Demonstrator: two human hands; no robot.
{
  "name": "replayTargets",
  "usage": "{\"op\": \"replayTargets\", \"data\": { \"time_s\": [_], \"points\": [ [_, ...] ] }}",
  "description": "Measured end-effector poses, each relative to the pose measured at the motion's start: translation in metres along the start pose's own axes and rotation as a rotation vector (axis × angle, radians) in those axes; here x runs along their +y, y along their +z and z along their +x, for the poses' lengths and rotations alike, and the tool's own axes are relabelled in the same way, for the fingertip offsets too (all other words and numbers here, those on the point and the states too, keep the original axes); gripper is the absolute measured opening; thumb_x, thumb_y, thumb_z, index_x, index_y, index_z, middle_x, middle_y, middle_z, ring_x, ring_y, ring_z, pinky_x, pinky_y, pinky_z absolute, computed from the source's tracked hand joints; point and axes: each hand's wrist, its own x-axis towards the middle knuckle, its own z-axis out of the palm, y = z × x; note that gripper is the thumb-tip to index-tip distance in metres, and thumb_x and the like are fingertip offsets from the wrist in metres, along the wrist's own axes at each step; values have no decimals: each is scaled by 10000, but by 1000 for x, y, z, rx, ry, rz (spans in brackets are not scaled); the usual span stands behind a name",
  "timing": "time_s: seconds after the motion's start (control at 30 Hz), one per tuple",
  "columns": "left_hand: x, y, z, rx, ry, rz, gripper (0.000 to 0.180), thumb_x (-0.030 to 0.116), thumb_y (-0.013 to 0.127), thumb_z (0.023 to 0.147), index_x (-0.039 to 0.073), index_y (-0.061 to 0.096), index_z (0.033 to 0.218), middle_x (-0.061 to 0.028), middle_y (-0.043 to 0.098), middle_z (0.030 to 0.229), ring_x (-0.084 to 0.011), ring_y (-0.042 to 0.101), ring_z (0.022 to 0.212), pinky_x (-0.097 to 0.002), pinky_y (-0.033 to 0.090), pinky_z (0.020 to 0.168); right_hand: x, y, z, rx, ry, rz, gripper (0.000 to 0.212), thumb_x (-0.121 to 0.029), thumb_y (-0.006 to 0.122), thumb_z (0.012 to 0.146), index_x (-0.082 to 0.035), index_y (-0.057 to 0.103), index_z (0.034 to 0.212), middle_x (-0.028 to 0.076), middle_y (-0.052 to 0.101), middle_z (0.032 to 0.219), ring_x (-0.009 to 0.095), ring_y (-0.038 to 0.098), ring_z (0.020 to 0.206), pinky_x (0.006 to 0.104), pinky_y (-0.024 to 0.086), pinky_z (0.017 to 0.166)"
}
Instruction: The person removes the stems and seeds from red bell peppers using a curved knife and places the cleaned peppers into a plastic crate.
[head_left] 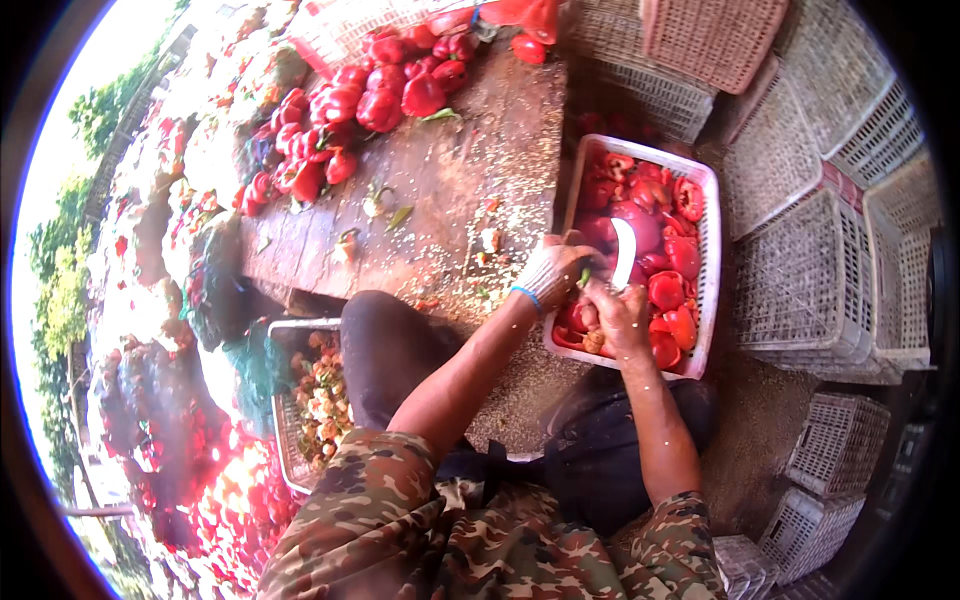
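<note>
My right hand [620,318] is closed round a knife whose pale curved blade [625,252] points away from me, over a white plastic crate [706,270]. My left hand [556,274], in a whitish glove, has its fingers curled at the crate's near left side. A green stem [585,277] shows at its fingertips, and a motion-blurred red bell pepper [598,234] lies against them, its grip partly hidden. Cut, hollow red pepper pieces [666,291] fill the crate. A pale seed core [594,341] sits just below my right fingers.
Whole red peppers [380,108] are heaped at the far side of a seed-strewn wooden table [480,150]. A crate of pepper cores [320,410] stands left of my knee. Stacked crates [800,270] line the right; filled net sacks [215,270] crowd the left.
</note>
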Motion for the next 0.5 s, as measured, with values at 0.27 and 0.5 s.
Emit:
{"op": "replayTargets", "data": {
  "time_s": [0.27, 0.5],
  "points": [
    [-46, -103, -7, 207, -630, -555, 91, 93, 680, 863, 79, 758, 908, -10, 696, 833, -81, 624, 629, -224, 487, 519, 1, -24, 6, 7, -14, -572, 244, -211, 685, 938, 24, 704, 1003, 67, 668, 713, 95, 595, 520, 251, 464, 473],
    [-207, -253, -115, 424, -666, 449, 386, 252, 809, 670, 15, 673, 942, -177, 683, 870, -343, 681, 901, -414, 537, 781, 22, -38, 20, 33, -164, -1423, 227, -131, 683, 843, -2, 734, 1022, 259, 702, 889, 428, 686, 844, 476, 549, 768]
  ]
}}
